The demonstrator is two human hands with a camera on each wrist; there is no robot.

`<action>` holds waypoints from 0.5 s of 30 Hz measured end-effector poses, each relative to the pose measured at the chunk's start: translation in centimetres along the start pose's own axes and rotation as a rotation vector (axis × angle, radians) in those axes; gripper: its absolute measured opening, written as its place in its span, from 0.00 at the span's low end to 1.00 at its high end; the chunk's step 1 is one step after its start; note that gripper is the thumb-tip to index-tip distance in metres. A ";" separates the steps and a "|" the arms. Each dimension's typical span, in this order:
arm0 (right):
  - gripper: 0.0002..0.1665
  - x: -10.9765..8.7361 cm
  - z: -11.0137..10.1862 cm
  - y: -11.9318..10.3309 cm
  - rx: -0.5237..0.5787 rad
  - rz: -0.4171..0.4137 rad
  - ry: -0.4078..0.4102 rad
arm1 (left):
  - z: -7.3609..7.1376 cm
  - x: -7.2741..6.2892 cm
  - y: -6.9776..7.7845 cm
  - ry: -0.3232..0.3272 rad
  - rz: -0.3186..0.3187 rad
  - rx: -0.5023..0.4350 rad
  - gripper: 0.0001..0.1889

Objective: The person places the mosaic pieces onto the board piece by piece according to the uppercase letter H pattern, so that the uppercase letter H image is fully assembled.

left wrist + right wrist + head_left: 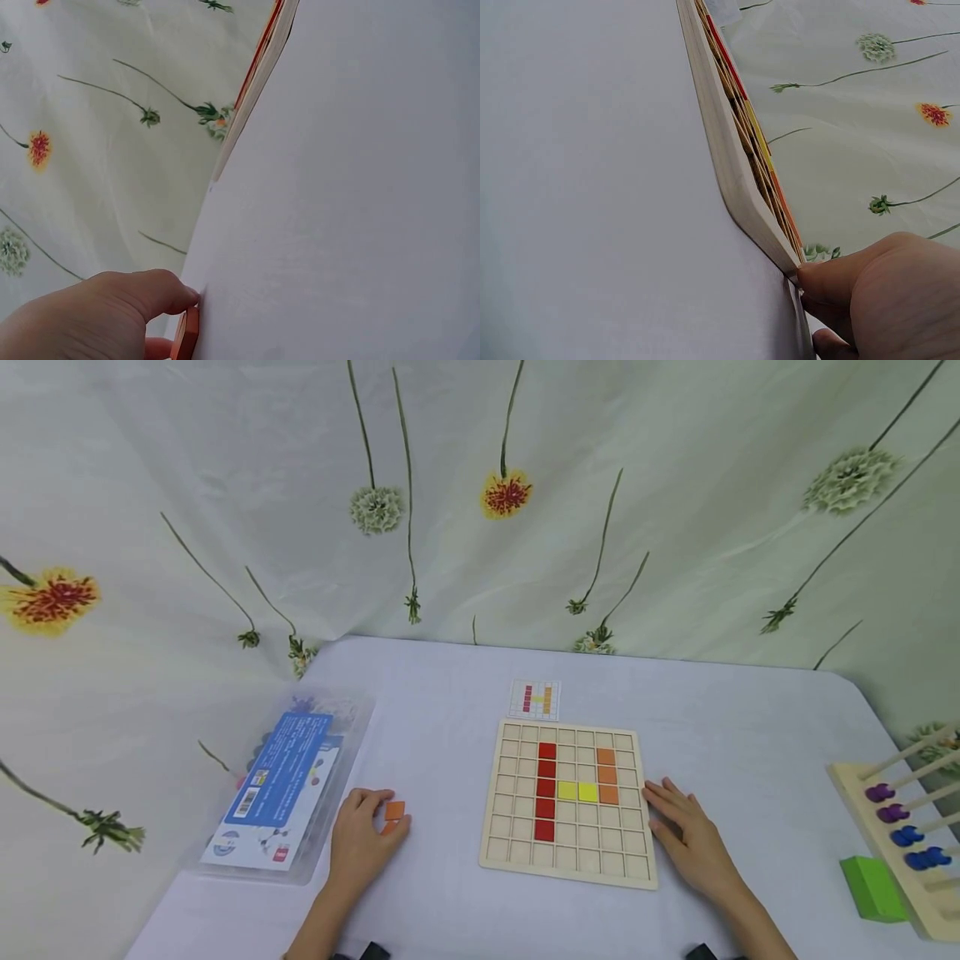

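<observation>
A wooden grid board (567, 860) lies in the middle of the white table. On it are a column of red tiles (546, 791), two yellow tiles (577, 791) and a shorter column of orange tiles (607, 774). A small pattern card (535, 699) lies just behind the board. My left hand (372, 828) is left of the board and pinches an orange tile (394, 810) at the table surface; in the left wrist view this orange tile (186, 337) shows edge-on beside the left hand (97, 315). My right hand (675, 822) lies flat with straight fingers against the board's right edge (727, 150).
A clear plastic box (288, 777) with a blue label lies at the table's left edge. At the far right stand a wooden bead abacus (911, 827) and a green block (870, 887). A flower-printed cloth (480, 502) hangs behind the table.
</observation>
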State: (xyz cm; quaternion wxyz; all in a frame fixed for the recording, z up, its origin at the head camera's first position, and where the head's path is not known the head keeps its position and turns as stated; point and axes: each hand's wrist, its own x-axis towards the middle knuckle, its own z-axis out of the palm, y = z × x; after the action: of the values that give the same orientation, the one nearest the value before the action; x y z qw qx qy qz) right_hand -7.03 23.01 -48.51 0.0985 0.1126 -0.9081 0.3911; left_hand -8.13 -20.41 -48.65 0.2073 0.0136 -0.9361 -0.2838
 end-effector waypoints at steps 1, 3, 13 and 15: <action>0.26 0.0 0.0 0.0 0.000 0.000 -0.001 | 0.0 0.0 0.0 -0.008 -0.011 -0.003 0.20; 0.26 0.0 0.0 0.0 -0.002 -0.002 0.000 | 0.0 0.0 0.1 -0.028 -0.039 -0.011 0.20; 0.26 0.0 0.0 0.0 -0.011 -0.010 0.007 | 0.0 0.1 0.3 -0.068 -0.139 -0.053 0.19; 0.25 0.0 0.0 0.0 -0.010 -0.010 0.008 | 0.0 0.0 0.3 -0.068 -0.151 -0.059 0.18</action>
State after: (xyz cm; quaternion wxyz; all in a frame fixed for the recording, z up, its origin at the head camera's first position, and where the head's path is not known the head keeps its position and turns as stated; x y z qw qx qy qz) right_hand -6.98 22.99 -48.48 0.1044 0.1150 -0.9091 0.3865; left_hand -8.13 -20.17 -48.44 0.1537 0.0683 -0.9302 -0.3263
